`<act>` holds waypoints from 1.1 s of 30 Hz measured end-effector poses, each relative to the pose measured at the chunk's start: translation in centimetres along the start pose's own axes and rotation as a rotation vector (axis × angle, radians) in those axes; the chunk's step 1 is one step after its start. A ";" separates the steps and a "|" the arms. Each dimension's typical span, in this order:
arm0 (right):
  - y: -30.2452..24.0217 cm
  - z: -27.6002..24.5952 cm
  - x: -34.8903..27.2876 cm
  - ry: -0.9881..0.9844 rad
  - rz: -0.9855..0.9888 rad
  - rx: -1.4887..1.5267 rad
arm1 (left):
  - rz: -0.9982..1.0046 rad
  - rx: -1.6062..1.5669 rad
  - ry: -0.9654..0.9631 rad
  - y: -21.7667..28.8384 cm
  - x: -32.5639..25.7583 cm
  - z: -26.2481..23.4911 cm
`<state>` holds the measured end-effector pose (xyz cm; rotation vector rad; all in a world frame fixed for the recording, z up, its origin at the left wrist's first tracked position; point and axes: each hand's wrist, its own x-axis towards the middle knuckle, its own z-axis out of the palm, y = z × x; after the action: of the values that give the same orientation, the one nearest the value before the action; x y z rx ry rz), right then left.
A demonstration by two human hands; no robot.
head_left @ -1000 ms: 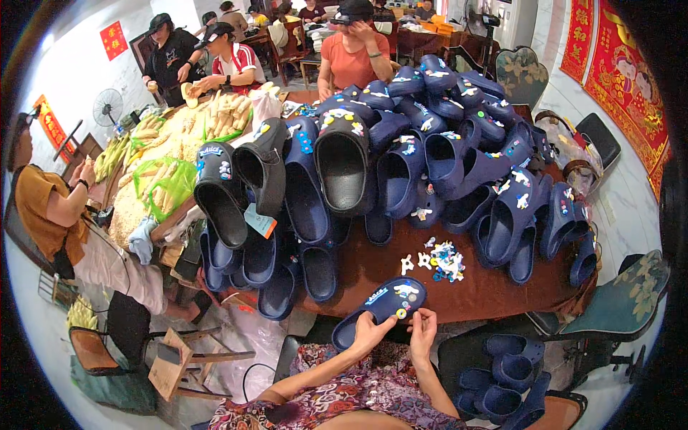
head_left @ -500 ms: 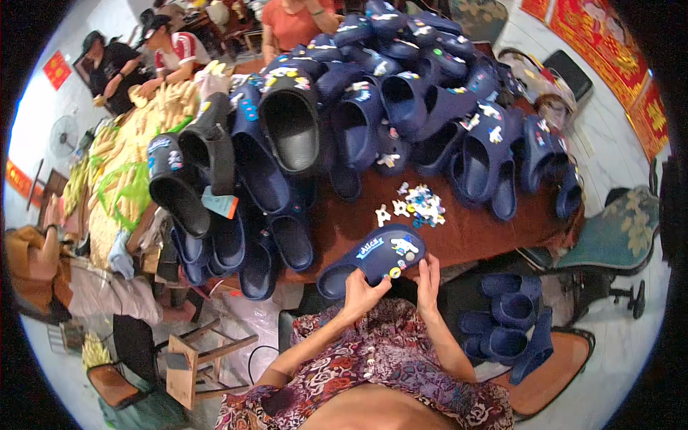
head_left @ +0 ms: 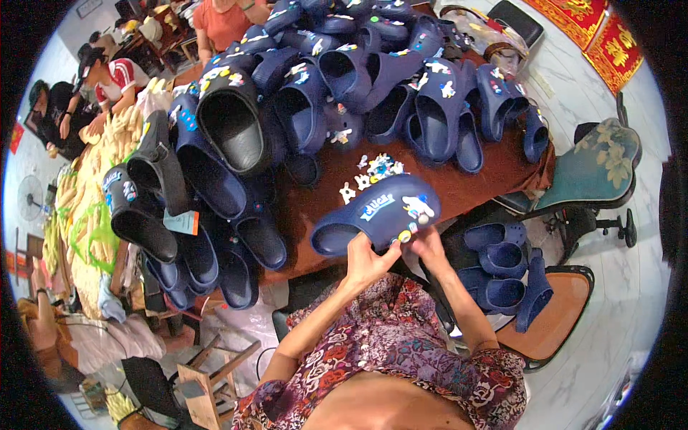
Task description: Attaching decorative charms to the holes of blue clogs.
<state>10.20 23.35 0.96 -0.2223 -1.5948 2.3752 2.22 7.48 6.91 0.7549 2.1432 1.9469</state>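
Brown bench (head_left: 473, 188) runs across frame centre, heaped with navy clogs (head_left: 301, 107) from upper middle down to left. Small pile of loose charms (head_left: 376, 170) lies on bare bench just above the held clog. Left hand (head_left: 367, 261) grips navy clog (head_left: 376, 215) from below at centre frame, thumb on its edge. Right hand (head_left: 428, 240) pinches at the clog's right side, fingers closed by a yellow charm (head_left: 405, 236). Orange chair (head_left: 555, 319) at lower right carries more navy clogs (head_left: 505, 276), close beside right forearm. Green patterned chair (head_left: 598, 161) at right edge. Other people sit upper left by a yellow-green heap (head_left: 82, 208).
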 end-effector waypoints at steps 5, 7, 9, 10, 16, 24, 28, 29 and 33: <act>5.0 2.5 -3.5 -0.176 0.075 -0.352 | -0.449 -0.668 0.089 2.1 1.7 1.3; 7.9 3.2 -4.5 -0.173 0.164 -0.471 | -0.438 -0.690 0.170 2.4 2.0 2.4; 11.8 2.9 -5.6 -0.074 0.167 -0.464 | -0.389 -0.695 0.239 2.8 2.8 3.4; 11.5 3.3 -5.4 -0.074 0.165 -0.463 | -0.378 -0.724 0.280 2.8 3.0 3.2; 8.8 4.6 -4.7 0.177 0.136 -0.121 | -0.399 -0.774 0.304 3.1 4.4 3.7; 0.8 3.0 -0.2 0.416 -0.077 0.030 | 0.036 -0.366 -0.099 3.1 1.6 3.4; -2.6 -1.5 3.1 0.545 -0.168 0.052 | 0.168 -0.054 -0.005 -1.0 1.0 1.6; -3.0 -4.1 3.9 0.520 -0.197 0.077 | 0.149 0.008 0.027 -2.1 1.1 1.0; -8.1 -7.0 7.4 0.647 -0.337 -0.066 | 0.170 0.403 0.097 -8.7 1.3 -2.4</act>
<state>6.17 34.71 5.95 -0.6093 -1.2717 1.7471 -2.23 5.63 -0.84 0.9487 2.6531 1.6681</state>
